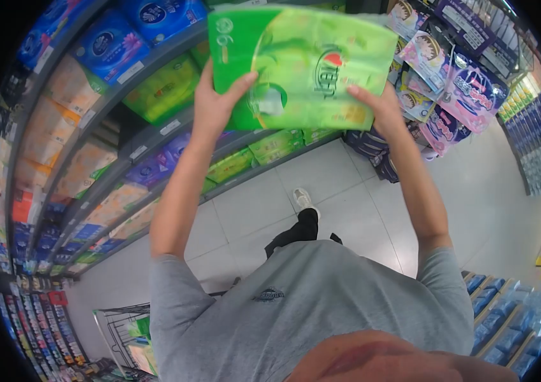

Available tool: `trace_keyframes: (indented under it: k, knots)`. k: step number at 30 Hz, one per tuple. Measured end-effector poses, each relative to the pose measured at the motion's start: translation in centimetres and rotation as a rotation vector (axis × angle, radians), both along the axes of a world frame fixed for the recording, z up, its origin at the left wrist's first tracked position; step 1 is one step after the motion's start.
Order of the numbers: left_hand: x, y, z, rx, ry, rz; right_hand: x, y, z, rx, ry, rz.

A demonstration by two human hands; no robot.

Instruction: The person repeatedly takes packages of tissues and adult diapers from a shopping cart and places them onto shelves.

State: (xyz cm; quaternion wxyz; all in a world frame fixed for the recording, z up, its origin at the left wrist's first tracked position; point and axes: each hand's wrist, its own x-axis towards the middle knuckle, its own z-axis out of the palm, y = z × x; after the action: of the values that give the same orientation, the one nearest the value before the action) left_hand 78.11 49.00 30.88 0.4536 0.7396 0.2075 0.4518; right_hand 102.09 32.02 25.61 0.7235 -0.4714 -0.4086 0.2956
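Note:
A large green plastic-wrapped tissue pack (302, 70) is held up in front of the shelves, between both my hands. My left hand (216, 99) grips its left edge, with the thumb lying on the front face. At the lower right corner my right hand (382, 108) holds it the same way, thumb on the front and the other fingers hidden behind. Behind the pack, green packs (165, 89) lie on a shelf to the left, with blue packs (108, 44) on the shelf above.
Long curved shelves (184, 118) with packaged goods run along the left. Hanging pink and purple packets (468, 95) stand at the right. A wire cart (114, 331) with green packs is at lower left. Blue packaged goods (500, 318) stand at lower right, on the tiled floor (353, 223).

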Motion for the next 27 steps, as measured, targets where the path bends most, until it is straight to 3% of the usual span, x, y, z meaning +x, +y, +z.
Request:
trace_keyframes:
  k: [3,4,6,9,11,14,18,23,25,27]
  knots:
    - [3.0,3.9,2.8,0.155,-0.055,-0.077,4.6,3.6,4.4,-0.023,-0.369,-0.123]
    - [4.3,5.5,3.7,0.159,-0.069,-0.082,5.8,4.4,6.7,-0.021,-0.382,-0.130]
    - [6.7,8.5,5.1,0.284,-0.042,-0.113,8.0,6.4,10.5,-0.133,-0.732,-0.173]
    - [11.0,13.7,6.7,0.404,-0.048,-0.116,14.4,11.4,12.8,-0.078,-0.842,-0.256]
    - [13.6,16.6,7.9,0.459,-0.051,-0.094,17.2,14.3,15.1,-0.114,-0.874,-0.277]
    - [16.9,17.9,10.6,0.363,-0.142,-0.080,17.8,18.3,17.6,0.108,-0.752,-0.266]
    - [21.9,23.5,10.6,0.579,-0.204,-0.053,22.3,22.7,17.3,0.105,-0.691,-0.283]
    - [26.1,27.0,10.0,0.574,-0.108,-0.055,27.2,27.3,16.6,0.152,-0.778,-0.316]
    - [27.3,27.1,10.2,0.515,0.073,0.093,28.9,28.9,16.4,0.124,-0.786,-0.252]
    - [28.7,28.8,9.8,0.463,0.066,0.132,30.4,30.6,16.1,0.100,-0.723,-0.226]
